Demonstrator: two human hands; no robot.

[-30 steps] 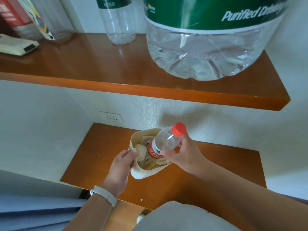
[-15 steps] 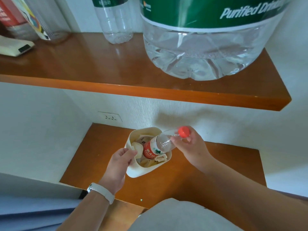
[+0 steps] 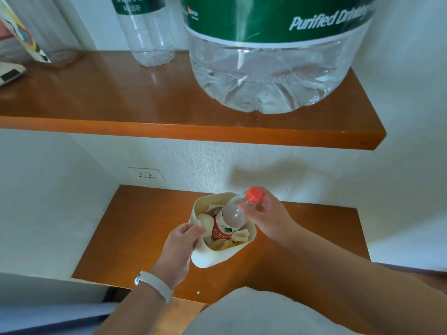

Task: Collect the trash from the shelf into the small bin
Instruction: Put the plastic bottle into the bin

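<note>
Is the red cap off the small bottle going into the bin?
No, the red cap sits on the bottle, held by the right hand.

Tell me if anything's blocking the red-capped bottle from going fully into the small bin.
Yes. Crumpled wrappers already fill the small bin beneath the bottle, so its neck and cap stick out above the rim, held by the right hand.
</note>
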